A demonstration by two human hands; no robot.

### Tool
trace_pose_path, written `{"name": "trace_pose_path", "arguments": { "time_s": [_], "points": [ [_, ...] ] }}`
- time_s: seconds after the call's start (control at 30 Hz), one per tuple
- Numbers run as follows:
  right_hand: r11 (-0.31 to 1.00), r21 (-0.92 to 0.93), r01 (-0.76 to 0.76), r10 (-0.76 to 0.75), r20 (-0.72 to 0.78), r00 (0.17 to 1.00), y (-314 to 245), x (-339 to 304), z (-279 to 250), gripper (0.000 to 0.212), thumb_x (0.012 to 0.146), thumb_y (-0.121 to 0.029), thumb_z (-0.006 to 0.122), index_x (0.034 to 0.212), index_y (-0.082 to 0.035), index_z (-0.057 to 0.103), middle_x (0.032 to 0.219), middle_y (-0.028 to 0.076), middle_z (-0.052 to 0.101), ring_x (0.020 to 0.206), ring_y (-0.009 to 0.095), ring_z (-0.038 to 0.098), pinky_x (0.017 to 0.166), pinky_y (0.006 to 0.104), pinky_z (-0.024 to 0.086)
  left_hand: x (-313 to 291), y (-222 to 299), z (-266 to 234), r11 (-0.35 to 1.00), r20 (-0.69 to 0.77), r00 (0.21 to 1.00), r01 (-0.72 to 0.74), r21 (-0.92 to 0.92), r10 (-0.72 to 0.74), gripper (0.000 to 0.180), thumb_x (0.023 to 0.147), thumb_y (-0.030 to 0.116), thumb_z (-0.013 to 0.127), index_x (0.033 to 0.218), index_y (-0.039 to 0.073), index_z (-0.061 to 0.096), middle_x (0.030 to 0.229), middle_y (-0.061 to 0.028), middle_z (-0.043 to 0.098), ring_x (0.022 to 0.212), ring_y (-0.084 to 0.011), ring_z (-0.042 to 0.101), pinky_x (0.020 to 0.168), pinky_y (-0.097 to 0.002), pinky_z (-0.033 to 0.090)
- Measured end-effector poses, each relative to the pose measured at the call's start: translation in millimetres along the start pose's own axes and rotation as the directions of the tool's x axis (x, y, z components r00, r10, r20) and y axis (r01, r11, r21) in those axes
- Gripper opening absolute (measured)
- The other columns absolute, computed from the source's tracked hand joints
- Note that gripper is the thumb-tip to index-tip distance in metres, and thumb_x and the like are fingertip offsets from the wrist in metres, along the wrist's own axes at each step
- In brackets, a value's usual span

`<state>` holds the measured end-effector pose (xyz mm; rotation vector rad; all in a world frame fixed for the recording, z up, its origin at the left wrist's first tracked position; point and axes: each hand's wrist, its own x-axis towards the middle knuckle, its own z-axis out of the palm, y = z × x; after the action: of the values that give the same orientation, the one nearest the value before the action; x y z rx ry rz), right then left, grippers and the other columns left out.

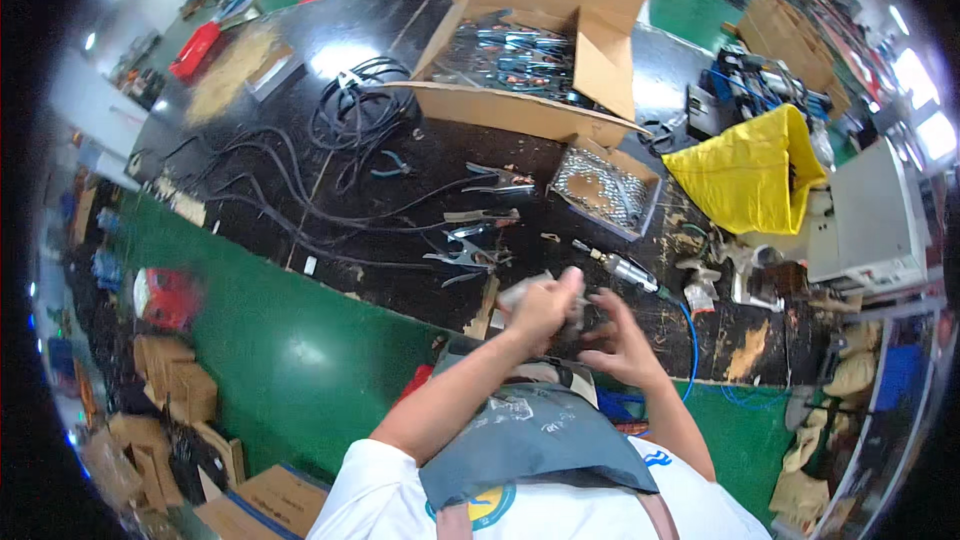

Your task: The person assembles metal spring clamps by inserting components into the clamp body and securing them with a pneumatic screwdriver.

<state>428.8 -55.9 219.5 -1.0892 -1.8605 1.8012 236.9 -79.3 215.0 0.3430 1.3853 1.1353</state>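
My left hand (543, 315) is closed at the table's near edge, thumb raised. A pale grey thing (520, 292) shows beside its fingers, too blurred to name. Just to the right, my right hand (622, 342) has its fingers spread and curved, with nothing seen in it. Beyond the hands lies a silver air tool (630, 273) with a blue hose (692, 340). Metal spring clamps (468, 258) on black cables (290, 210) rest to the left of it. A small open box (645, 220) of shiny metal parts stands farther back.
A large open cardboard box (520, 115) of metal clamps stands at the back of the black table (380, 285). Pliers (391, 164) and a coiled cable (350, 115) lie left. A yellow bag (745, 165) and a grey metal cabinet (870, 215) are at the right.
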Motion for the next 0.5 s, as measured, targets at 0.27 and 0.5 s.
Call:
{"name": "trace_pose_path", "arguments": {
  "time_s": [0.27,0.5],
  "points": [
    [0.726,-0.603,-0.332,-0.328,-0.727,0.603,83,-39,-98,0.049,0.075,-0.002,0.073,0.123,-0.007,0.063,0.099,0.018,0.074,0.092,0.039,0.072,0.08,0.0452,0.057,-33,52,-147,0.878,0.241,0.899,-0.418,0.233,0.364,0.025,0.1,0.022,0.065,0.11,-0.001,0.07,0.093,-0.004,0.071,0.082,-0.0097,0.064,0.078,-0.0262,0.052],
    [0.718,-0.39,-0.577,0.077,-0.779,0.623,44,-2,-51,0.048,0.083,-0.024,0.075,0.121,0.003,0.064,0.107,0.021,0.072,0.098,0.034,0.071,0.084,0.0421,0.055,-157,235,-304,-0.134,0.287,-0.01,-0.899,0.418,0.958,0.054,0.098,0.044,0.053,0.11,-0.007,0.061,0.098,-0.0209,0.064,0.089,-0.0301,0.062,0.078,-0.0404,0.05]
  ]
}}
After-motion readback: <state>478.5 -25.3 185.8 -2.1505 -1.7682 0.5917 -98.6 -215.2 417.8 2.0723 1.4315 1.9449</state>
